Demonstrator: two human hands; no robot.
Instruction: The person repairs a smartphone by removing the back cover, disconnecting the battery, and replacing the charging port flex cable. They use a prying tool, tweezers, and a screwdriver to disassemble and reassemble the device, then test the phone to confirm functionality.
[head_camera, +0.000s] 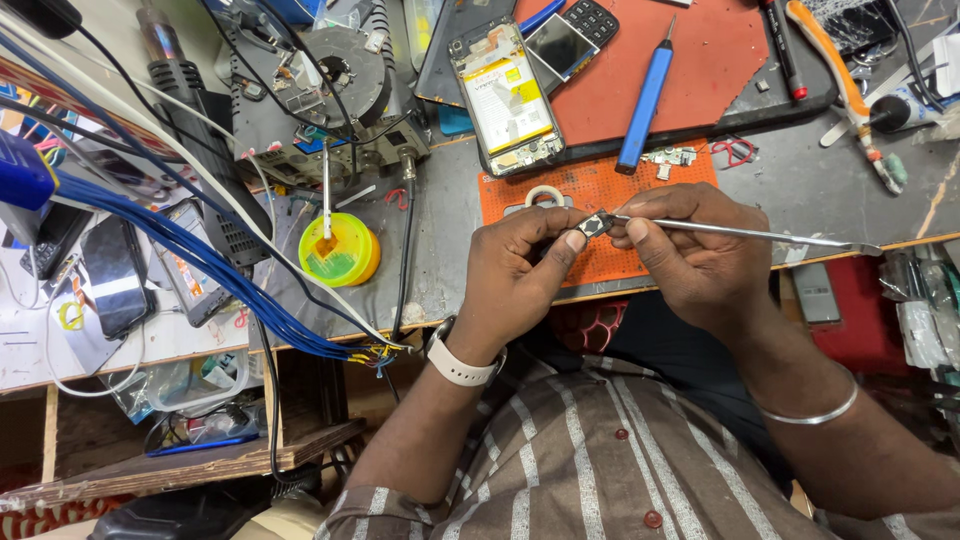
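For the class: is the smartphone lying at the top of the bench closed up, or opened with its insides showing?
Opened: the back-less smartphone lies with its yellow battery and circuit boards exposed.

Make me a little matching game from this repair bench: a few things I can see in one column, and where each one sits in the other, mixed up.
Things:
1. small metal part
2. blue-handled screwdriver
3. opened phone
4. yellow round pot

Places:
A. on the grey bench, left of the orange mat
B. pinched between the left hand and right hand
C. lying on the red mat
D. face down at the red mat's left edge

Pairs: 1-B, 2-C, 3-D, 4-A
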